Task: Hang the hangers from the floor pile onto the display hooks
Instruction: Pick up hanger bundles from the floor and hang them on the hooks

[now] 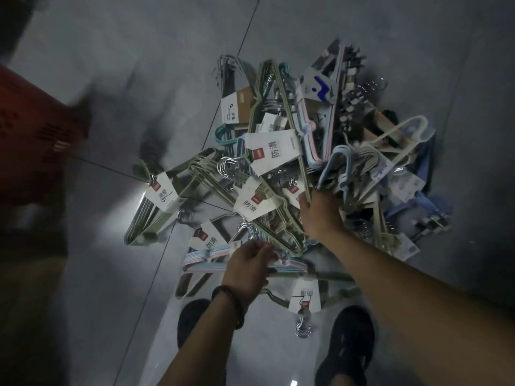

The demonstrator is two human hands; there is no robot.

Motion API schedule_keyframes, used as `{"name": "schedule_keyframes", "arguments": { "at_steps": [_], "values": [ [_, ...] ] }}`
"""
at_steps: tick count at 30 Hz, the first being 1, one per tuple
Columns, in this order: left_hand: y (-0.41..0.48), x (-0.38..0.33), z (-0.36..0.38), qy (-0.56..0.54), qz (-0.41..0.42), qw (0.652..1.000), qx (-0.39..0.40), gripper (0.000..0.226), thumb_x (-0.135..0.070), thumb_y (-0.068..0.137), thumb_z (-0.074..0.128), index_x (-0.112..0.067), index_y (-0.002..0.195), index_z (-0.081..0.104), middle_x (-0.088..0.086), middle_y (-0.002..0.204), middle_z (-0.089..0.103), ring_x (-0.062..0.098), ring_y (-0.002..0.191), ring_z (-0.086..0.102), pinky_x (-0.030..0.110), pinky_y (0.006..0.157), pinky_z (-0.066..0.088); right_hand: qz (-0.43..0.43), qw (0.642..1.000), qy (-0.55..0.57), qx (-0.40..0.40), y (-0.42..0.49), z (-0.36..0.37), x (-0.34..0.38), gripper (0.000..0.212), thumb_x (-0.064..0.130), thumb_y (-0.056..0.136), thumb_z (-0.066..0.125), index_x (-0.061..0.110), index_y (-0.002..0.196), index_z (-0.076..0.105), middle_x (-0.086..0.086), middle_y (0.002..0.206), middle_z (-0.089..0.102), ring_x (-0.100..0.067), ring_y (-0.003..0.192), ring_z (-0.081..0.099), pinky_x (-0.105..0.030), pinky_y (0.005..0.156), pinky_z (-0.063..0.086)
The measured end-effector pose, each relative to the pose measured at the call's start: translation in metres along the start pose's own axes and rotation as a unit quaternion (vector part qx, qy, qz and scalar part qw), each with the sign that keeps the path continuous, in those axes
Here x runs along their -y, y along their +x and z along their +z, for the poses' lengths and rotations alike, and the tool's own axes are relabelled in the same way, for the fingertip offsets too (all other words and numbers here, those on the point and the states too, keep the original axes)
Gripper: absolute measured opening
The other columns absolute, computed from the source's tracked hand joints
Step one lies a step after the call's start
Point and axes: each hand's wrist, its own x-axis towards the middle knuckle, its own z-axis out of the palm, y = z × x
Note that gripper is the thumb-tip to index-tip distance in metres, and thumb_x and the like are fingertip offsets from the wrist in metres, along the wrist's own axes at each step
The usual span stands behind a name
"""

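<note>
Blur smears the left side, so I read the basket only as a red slatted shape cut off by the frame edge. The pile lies on the floor just ahead of the shoes, its bundles tangled over one another under white labels. Its far right side sinks into shadow, and I can't sort one hanger from the next there.

The right hand is down in the middle of the pile, back toward me. Thumb and fingers are closed on the lower end of a green hanger (the fingertips are hidden under the hand). The left hand, bracelet on its wrist, rests at the near edge over a pastel bundle. Its fingers curl onto the pink and blue bars, but whether they have closed round them I cannot tell. Both forearms run off the bottom edge.

Open floor spreads left of the pile and beyond it, crossed by dark tile seams.
</note>
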Motion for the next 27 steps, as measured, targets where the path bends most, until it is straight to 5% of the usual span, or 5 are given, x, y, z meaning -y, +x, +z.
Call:
{"name": "schedule_keyframes", "arguments": {
  "at_steps": [6,11,14,18,27],
  "values": [
    [-0.006,-0.027,-0.007,-0.049,0.010,0.999,-0.017,0.029,-0.043,0.106,0.057,-0.016,0.111,0.067,0.010,0.111,0.076,0.028,0.087,0.074,0.040,0.074,0.056,-0.047,0.995,0.092,-0.010,-0.037,-0.033,0.029,0.038,0.038,0.112,0.045,0.017,0.081,0.053,-0.008,0.061,0.055,-0.025,0.053,0.055,-0.036,0.052,0.037],
    [-0.017,-0.050,-0.008,-0.122,0.035,0.992,0.018,0.059,-0.073,0.090,0.061,-0.025,0.124,0.062,0.001,0.122,0.074,0.028,0.107,0.075,0.052,0.094,0.062,-0.044,0.982,0.181,0.044,-0.091,-0.045,0.040,0.040,0.046,0.111,0.044,0.016,0.092,0.063,-0.007,0.074,0.066,-0.022,0.067,0.065,-0.041,0.065,0.051],
    [-0.025,-0.052,-0.006,-0.186,0.087,0.979,0.008,0.051,-0.055,0.094,0.069,-0.021,0.131,0.064,0.004,0.120,0.078,0.031,0.107,0.076,0.048,0.087,0.063,-0.047,0.964,0.251,0.078,-0.125,-0.041,0.033,0.032,0.047,0.111,0.046,0.028,0.099,0.069,0.007,0.087,0.075,-0.012,0.085,0.072,-0.038,0.078,0.057],
    [-0.038,-0.040,-0.015,-0.196,0.147,0.969,-0.017,0.024,-0.027,0.101,0.069,-0.015,0.122,0.070,0.007,0.116,0.079,0.033,0.101,0.076,0.047,0.080,0.062,-0.014,0.964,0.245,0.106,-0.174,-0.048,0.004,0.038,0.040,0.111,0.048,0.037,0.075,0.061,0.016,0.061,0.059,-0.004,0.061,0.056,-0.029,0.064,0.043],
    [-0.100,0.088,0.053,-0.244,-0.064,0.968,0.017,0.025,-0.013,0.100,0.069,-0.014,0.124,0.064,0.011,0.116,0.079,0.036,0.103,0.077,0.059,0.096,0.060,0.062,0.970,0.136,0.193,-0.255,-0.061,-0.120,0.015,0.025,0.106,0.061,0.037,0.114,0.063,0.007,0.087,0.072,-0.015,0.080,0.071,-0.013,0.063,0.050]
  ]
}}
